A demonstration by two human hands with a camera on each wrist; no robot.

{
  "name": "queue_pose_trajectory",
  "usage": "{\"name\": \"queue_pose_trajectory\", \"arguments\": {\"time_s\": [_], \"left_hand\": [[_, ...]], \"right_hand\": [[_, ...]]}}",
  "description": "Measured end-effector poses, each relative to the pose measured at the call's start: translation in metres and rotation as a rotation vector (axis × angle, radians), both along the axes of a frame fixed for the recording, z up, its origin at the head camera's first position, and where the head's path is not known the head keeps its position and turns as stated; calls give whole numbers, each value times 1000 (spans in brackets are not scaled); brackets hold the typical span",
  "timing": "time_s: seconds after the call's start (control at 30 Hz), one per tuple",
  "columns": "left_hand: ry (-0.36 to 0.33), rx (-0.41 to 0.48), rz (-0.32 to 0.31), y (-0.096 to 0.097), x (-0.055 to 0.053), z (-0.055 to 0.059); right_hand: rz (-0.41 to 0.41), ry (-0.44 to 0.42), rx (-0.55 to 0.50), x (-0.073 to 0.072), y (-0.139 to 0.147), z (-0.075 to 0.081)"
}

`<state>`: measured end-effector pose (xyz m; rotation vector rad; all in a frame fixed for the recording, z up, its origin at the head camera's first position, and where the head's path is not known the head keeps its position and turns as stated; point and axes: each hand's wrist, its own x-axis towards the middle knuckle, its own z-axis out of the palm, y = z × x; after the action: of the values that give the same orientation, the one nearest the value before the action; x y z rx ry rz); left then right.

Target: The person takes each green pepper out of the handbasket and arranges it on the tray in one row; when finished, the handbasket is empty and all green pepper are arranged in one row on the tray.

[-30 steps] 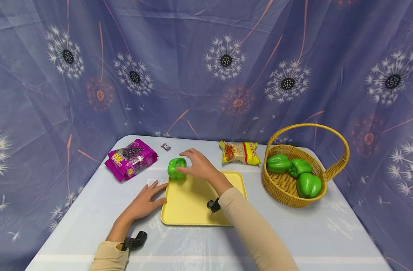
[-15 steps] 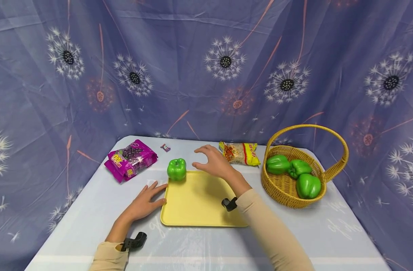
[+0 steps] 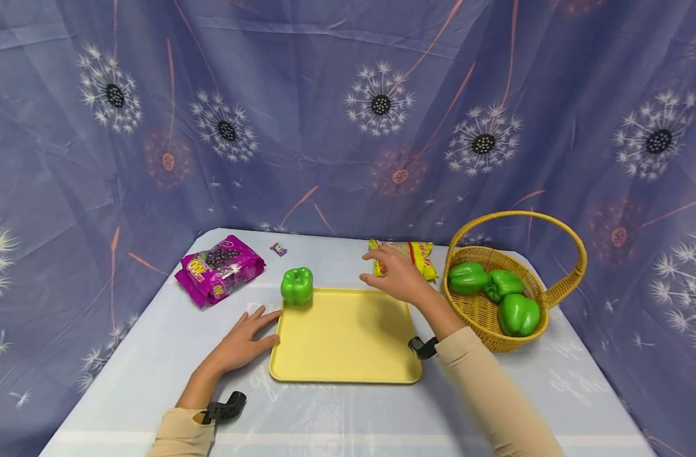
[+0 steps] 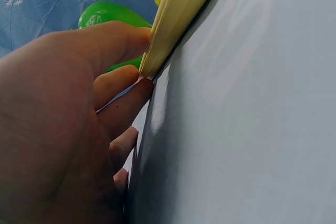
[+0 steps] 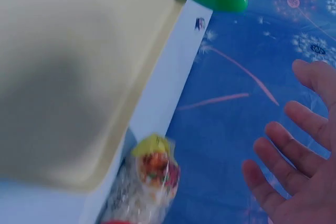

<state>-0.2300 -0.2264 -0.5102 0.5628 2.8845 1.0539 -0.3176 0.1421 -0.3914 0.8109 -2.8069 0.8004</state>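
Glossy green bell pepper (image 3: 297, 286) sat at far-left corner of yellow rectangular tray (image 3: 348, 336). Left hand (image 3: 240, 346), fingers extended, touched tray's left edge. Right hand (image 3: 398, 273), fingers apart, nothing held, hovered around tray's far-right corner, near yellow-and-clear plastic snack bag (image 3: 422, 259). Three green peppers (image 3: 519, 315) lay in golden woven handled basket (image 3: 467, 325) near right edge of white-covered table (image 3: 336, 419).
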Motion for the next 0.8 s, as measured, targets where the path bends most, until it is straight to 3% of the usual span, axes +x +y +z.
{"name": "queue_pose_trajectory", "arguments": {"time_s": [0.27,0.5,0.8], "left_hand": [[-15,0,8,0,-1,-3],[-1,-6,3,1,-1,-1],[9,-15,-9,1,0,0]], "right_hand": [[13,28,26,12,43,4],[-31,-35,-23,24,78,12],[-71,-23,-57,27,124,26]]}}
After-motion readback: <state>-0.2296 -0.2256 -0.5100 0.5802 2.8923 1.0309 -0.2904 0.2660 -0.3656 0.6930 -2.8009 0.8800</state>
